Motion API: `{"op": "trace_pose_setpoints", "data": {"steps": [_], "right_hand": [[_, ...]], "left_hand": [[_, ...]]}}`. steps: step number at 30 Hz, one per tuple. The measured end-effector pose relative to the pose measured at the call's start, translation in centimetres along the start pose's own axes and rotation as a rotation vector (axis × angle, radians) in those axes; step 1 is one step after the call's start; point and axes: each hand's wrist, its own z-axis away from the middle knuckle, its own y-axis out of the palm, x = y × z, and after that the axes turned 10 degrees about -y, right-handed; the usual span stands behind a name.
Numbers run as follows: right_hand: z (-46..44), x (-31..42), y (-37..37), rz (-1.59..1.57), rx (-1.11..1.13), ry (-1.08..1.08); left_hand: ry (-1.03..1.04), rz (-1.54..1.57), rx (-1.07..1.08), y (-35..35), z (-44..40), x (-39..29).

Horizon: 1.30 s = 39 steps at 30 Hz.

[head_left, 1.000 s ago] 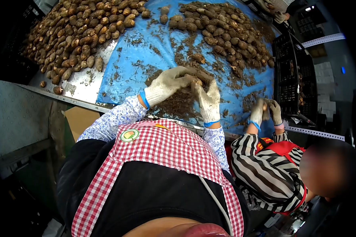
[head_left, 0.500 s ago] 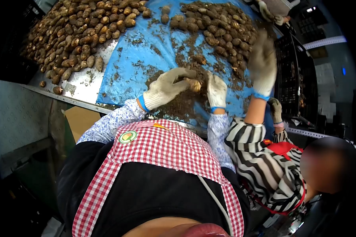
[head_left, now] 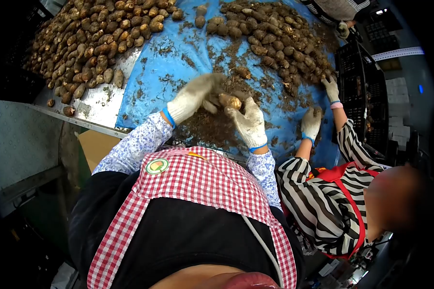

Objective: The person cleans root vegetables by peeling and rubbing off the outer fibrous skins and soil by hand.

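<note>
A taro corm [head_left: 230,101], brown with a paler end, is held over the blue sheet by my gloved right hand [head_left: 250,126], thumb on its near side and fingers at its right end. My gloved left hand [head_left: 192,99] is just left of the corm, blurred, with thumb and fingers apart and nothing visible between them. Dark soil and root scraps [head_left: 210,127] lie beneath both hands. Beyond them, another corm [head_left: 243,72] rests on the sheet.
Cleaned-looking corms [head_left: 96,43] are heaped on the metal tabletop at left. Dirtier corms [head_left: 275,41] form a pile on the blue sheet [head_left: 152,72]. A co-worker in stripes [head_left: 318,202] works at right, gloved hands on the sheet and pile. Black crates [head_left: 361,91] stand beyond.
My left hand has drawn back left from the corm, and my right hand has moved left onto it. The co-worker's raised hand has come down to the sheet; their other hand has reached the pile.
</note>
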Motion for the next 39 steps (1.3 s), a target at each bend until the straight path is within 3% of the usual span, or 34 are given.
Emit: {"op": "trace_pose_setpoints", "data": {"steps": [2, 3, 4, 6, 7, 9, 10, 12, 13, 14, 16, 19, 20, 22, 24, 26, 28, 29, 30, 32, 33, 34, 36, 39], "right_hand": [[0.0, -0.9, 0.4, 0.008, 0.102, 0.087], [-0.3, 0.2, 0.1, 0.183, 0.162, 0.083], [-0.7, -0.1, 0.2, 0.065, 0.035, 0.086], [-1.7, -1.9, 0.5, -0.172, -0.218, 0.094], [-2.3, -4.8, 0.2, -0.158, -0.349, 0.023], [-3.3, -9.2, -1.4, 0.184, -0.411, 0.031], [-4.3, -9.8, -2.0, 0.511, -0.341, 0.092], [-6.0, -10.0, -2.0, 0.659, -0.143, -0.035], [-6.5, -10.7, -1.2, 0.766, -0.079, -0.061], [-6.9, -11.6, -0.4, 0.879, -0.018, -0.086], [-7.9, -12.2, 0.0, 0.785, 0.083, -0.045], [-8.3, -13.4, 0.4, 0.632, -0.007, 0.028], [-8.4, -13.1, 0.4, 0.619, 0.005, 0.087], [-7.9, -11.6, 0.4, 0.510, -0.052, 0.124], [-6.7, -16.1, 1.2, 0.394, -0.173, 0.109], [-6.5, -11.9, 1.2, 0.059, -0.169, 0.202], [-5.3, -8.2, 1.2, -0.320, -0.202, 0.191], [-5.1, -3.3, 0.9, -0.162, -0.125, 0.097], [-4.6, -2.8, 1.3, -0.229, -0.128, -0.024], [-3.6, -4.1, 1.8, -0.016, -0.084, -0.191], [-3.3, -4.1, 2.0, 0.122, -0.036, -0.173], [-3.3, -2.6, 2.1, 0.155, -0.043, -0.304], [-3.2, 0.3, 2.1, 0.340, -0.063, -0.567], [-2.3, 1.3, 2.1, 0.477, -0.106, -0.504]], "left_hand": [[0.107, -0.319, 0.147, 0.6, 0.8, 1.0], [0.159, -0.161, 0.215, 0.0, 0.0, 2.5], [0.213, -0.007, 0.283, -0.4, -0.3, 3.2], [0.202, 0.082, 0.127, -1.8, 0.3, 3.3], [0.227, 0.234, 0.145, -3.8, -0.7, 4.5], [0.174, 0.610, -0.050, -6.5, -1.8, 6.4], [0.150, 0.748, -0.147, -8.3, -1.6, 7.1], [0.125, 0.930, -0.184, -11.8, -1.1, 8.5], [0.173, 1.053, -0.073, -14.5, -2.3, 10.5], [0.301, 1.099, 0.399, -17.6, -2.4, 12.5], [0.275, 1.137, -0.386, -16.4, 2.6, 8.4], [0.487, 1.372, -0.350, -22.5, 7.9, 4.5], [0.688, 1.371, -0.280, -24.0, 10.4, 2.4], [1.177, 0.937, -0.194, -27.7, 13.3, 0.7], [1.212, 0.993, -0.527, -27.3, 14.4, -1.8], [1.090, 0.666, -0.710, -23.5, 14.7, -2.9], [0.731, -0.696, -1.107, -20.5, 12.9, -2.2], [0.614, -0.602, -0.948, -17.9, 12.3, -2.4], [0.495, -0.510, -0.788, -14.3, 11.8, -2.9], [0.254, -0.322, -0.463, -8.1, 10.0, -3.8], [0.231, -0.440, -0.360, -6.8, 6.5, -3.3], [0.205, -0.557, -0.250, -6.4, 3.0, -1.7], [0.396, -0.576, -0.040, -4.8, 1.2, 0.7], [0.190, -0.392, 0.029, -1.2, 1.9, 0.4]]}}
